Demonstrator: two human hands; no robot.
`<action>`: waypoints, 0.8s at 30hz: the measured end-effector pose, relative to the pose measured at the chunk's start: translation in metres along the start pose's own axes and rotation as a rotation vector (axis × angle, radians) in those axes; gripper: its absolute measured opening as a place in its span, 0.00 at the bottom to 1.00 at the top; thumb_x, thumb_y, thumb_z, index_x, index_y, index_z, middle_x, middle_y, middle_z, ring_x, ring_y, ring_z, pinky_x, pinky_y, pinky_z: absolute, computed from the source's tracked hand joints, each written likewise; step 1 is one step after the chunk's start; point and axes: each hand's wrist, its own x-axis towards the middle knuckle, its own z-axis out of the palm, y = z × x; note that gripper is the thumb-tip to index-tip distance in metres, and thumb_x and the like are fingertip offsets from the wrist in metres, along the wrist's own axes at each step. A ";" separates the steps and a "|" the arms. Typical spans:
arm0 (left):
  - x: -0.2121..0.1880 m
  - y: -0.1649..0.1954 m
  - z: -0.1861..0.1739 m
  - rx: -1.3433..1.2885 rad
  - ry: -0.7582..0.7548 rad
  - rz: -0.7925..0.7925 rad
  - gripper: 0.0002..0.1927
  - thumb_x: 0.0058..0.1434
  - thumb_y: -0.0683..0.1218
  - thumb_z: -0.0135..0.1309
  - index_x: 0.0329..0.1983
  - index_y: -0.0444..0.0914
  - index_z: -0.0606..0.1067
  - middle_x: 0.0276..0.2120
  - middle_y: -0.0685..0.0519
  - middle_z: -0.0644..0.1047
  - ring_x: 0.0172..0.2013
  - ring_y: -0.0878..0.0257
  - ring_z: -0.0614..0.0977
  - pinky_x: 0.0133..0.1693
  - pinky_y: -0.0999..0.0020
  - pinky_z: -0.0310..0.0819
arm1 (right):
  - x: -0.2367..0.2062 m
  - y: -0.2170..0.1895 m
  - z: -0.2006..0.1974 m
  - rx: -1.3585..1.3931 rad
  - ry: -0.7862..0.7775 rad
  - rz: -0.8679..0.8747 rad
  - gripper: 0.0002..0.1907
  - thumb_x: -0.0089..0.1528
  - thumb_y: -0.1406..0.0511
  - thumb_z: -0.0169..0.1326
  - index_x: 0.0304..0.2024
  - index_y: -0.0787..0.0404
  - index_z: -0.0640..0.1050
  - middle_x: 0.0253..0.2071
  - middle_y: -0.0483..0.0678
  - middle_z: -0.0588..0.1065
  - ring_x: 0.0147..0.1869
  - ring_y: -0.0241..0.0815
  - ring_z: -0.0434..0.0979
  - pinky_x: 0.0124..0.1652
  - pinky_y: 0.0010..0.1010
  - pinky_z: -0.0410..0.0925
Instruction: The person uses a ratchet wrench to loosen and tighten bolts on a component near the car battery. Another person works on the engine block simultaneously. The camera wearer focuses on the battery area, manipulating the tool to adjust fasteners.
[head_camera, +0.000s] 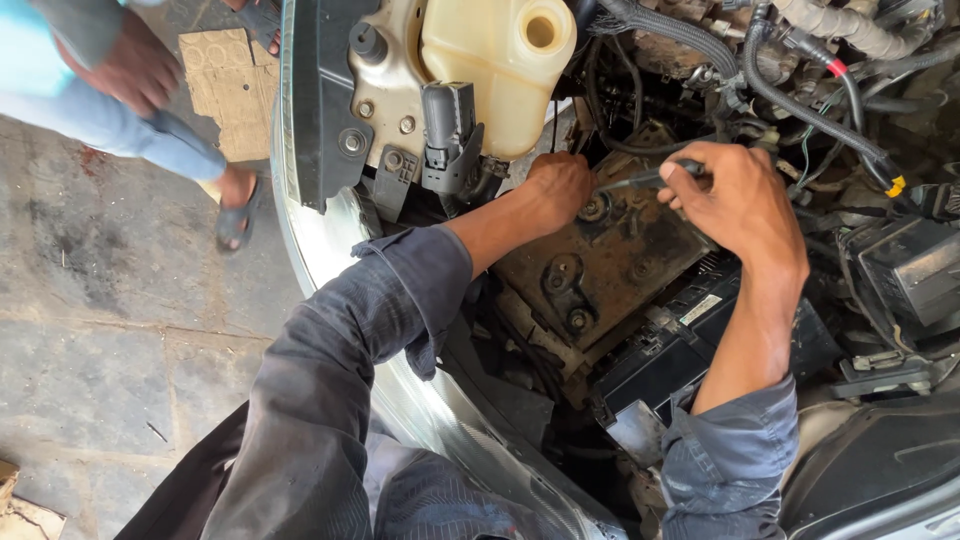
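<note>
I lean over a car's open engine bay. My left hand (558, 186) is curled into a fist at the far edge of a rusty brown metal tray (610, 268), pressing on something I cannot make out. My right hand (735, 200) grips the handle of a thin dark screwdriver (640, 180), whose shaft points left towards the left hand and a round fitting on the tray. Both forearms come out of rolled-up dark grey sleeves.
A cream coolant tank (500, 60) sits above the tray, a grey connector (450, 135) beside it. Black hoses and wires (810, 100) crowd the upper right; black boxes (910, 265) lie at right. Another person in jeans and sandals (150, 130) stands on the stone floor at left.
</note>
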 end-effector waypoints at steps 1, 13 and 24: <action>0.002 -0.001 0.002 -0.025 0.040 0.021 0.17 0.47 0.40 0.63 0.43 0.38 0.80 0.38 0.48 0.80 0.36 0.56 0.83 0.26 0.64 0.76 | 0.000 0.001 -0.001 0.014 0.011 -0.008 0.12 0.68 0.62 0.55 0.49 0.63 0.82 0.35 0.52 0.83 0.39 0.41 0.86 0.42 0.34 0.75; 0.024 -0.004 0.040 -0.494 0.473 0.106 0.03 0.52 0.40 0.61 0.23 0.37 0.81 0.25 0.52 0.81 0.25 0.60 0.81 0.28 0.64 0.74 | 0.000 0.012 -0.005 -0.051 0.013 0.026 0.13 0.70 0.62 0.53 0.50 0.62 0.82 0.33 0.50 0.83 0.37 0.41 0.85 0.43 0.35 0.72; 0.010 0.000 0.023 0.095 0.207 0.101 0.14 0.47 0.41 0.61 0.38 0.34 0.82 0.37 0.45 0.81 0.35 0.56 0.83 0.32 0.66 0.78 | 0.002 0.011 -0.002 -0.088 -0.020 0.067 0.12 0.70 0.61 0.53 0.50 0.60 0.82 0.33 0.48 0.83 0.37 0.42 0.85 0.44 0.38 0.72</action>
